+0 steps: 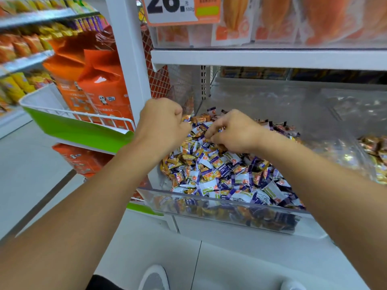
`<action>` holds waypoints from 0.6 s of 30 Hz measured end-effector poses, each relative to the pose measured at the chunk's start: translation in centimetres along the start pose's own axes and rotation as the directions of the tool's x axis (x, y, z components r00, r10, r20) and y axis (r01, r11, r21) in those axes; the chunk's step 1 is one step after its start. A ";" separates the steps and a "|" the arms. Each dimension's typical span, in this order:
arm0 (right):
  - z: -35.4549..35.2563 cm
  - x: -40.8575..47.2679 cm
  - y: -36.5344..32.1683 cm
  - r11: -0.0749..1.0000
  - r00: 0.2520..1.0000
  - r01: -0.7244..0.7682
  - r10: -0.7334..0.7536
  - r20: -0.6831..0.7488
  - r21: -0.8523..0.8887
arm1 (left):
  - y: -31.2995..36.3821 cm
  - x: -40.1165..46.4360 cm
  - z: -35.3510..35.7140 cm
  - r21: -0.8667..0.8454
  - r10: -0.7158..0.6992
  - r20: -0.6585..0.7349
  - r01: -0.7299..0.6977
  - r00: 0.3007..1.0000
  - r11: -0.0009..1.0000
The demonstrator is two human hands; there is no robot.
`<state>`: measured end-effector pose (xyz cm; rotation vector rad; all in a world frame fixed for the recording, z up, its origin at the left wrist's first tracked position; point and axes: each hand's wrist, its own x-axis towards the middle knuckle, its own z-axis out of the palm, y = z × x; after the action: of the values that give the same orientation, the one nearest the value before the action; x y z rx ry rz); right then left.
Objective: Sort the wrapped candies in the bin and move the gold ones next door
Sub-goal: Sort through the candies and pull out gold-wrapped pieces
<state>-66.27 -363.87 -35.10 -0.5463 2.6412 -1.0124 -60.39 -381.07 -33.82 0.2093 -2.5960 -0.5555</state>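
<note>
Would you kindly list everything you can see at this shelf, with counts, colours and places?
clear bin: one, transparent, lower shelf, centre
wrapped candies: too many to count, purple-white and gold mixed, inside the clear bin
neighbouring bin's candies: a heap, gold, far right
price sign: one, orange and white, top
orange packets: several, upper shelf
orange bags: several, wire basket at left
shoes: two, white, bottom
left hand: curled, gripping candies at the bin's back left
right hand: fingers pinching candies in the heap

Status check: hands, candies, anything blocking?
Both hands in the clear bin. Left hand fisted on gold candies; right hand pinching in the mixed candy pile. Gold candies next door at right; path over the divider looks unobstructed.
</note>
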 end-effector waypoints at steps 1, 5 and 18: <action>0.3 0.3 0.3 0.946 0.997 0.060 -0.074 -0.032 -0.319 | -0.2 0.1 -0.3 0.053 0.029 0.004 -0.030 1.000 0.998; 0.7 0.1 0.8 0.746 0.991 0.017 -0.103 -0.090 -0.666 | -0.4 0.0 -0.7 0.069 0.045 0.040 -0.047 0.998 0.997; -1.4 -1.9 0.7 0.896 0.975 0.072 -0.157 -0.159 -0.438 | 0.5 -0.7 1.5 -0.608 -0.226 0.661 0.688 0.715 0.397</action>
<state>-65.26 -361.68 -34.36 -0.7371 3.0574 -0.5194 -60.53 -379.92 -35.04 0.5603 -2.2902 -2.2716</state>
